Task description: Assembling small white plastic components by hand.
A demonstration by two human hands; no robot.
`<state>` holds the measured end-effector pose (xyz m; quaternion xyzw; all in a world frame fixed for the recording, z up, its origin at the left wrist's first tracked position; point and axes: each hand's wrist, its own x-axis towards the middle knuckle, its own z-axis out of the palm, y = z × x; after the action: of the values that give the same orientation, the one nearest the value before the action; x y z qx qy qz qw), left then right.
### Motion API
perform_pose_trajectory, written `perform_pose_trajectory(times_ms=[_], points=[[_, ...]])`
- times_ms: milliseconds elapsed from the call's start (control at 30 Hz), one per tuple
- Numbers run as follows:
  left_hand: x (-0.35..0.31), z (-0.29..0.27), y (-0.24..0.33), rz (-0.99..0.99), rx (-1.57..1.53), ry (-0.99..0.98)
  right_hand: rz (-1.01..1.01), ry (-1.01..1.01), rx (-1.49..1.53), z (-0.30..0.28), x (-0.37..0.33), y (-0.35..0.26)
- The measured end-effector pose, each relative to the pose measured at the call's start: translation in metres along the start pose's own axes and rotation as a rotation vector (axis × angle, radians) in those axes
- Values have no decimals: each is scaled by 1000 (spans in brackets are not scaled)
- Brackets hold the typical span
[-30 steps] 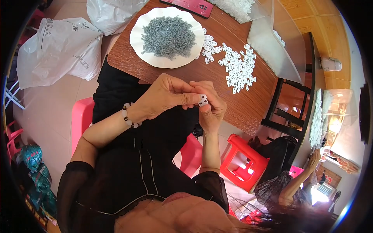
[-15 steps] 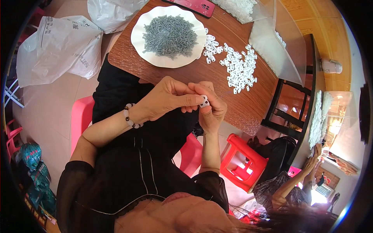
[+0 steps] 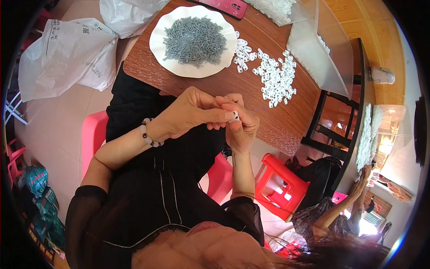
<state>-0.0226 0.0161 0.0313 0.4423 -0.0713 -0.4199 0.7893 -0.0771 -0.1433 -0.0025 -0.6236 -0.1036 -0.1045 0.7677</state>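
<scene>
My left hand (image 3: 190, 114), with a bead bracelet on its wrist, and my right hand (image 3: 244, 125) meet over my lap, close to the table's near edge. Between their fingertips is a small white plastic piece (image 3: 234, 117) with dark holes. The fingers of both hands are closed about it and cover part of it. Beyond them on the table, a scalloped white plate (image 3: 156, 47) carries a heap of small grey pins (image 3: 195, 42). To its right lies a loose pile of similar small white pieces (image 3: 277, 80).
The brown table (image 3: 291, 121) has a pink phone (image 3: 226, 6) at its far edge and a clear-walled bin (image 3: 309, 58) of white parts. White sacks (image 3: 67, 58) stand left. A red stool (image 3: 280, 188) is at right; another person's hands (image 3: 360, 181) work at a farther table.
Both hands have shifted very slightly left. The small white piece is turned between the fingertips, so less of its holed face shows.
</scene>
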Motion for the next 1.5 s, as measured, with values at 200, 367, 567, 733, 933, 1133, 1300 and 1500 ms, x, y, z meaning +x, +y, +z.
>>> perform_pose_trajectory(times_ms=[200, 367, 567, 733, 933, 1133, 1300, 1500], points=[[1, -3, 1, -31, 11, -10, 41, -28, 76, -3, 1, 1], [1, -2, 1, -30, 3, -17, 49, -37, 120, -3, 1, 1], [0, -2, 0, -45, -19, -8, 47, -37, 117, -2, 1, -1], [-2, -2, -1, -43, -15, 13, 39, -8, 66, 2, 1, -4], [-4, 1, 1, -49, -24, 32, -4, 12, 24, 4, -1, -3], [-2, -5, -3, -57, -46, 22, -44, 60, 1, 8, -1, 2], [3, -5, -6, -82, -73, 42, -40, 103, 39, 8, -2, 9], [8, 1, -6, -24, -65, 69, 17, 90, 148, 2, -1, 14]])
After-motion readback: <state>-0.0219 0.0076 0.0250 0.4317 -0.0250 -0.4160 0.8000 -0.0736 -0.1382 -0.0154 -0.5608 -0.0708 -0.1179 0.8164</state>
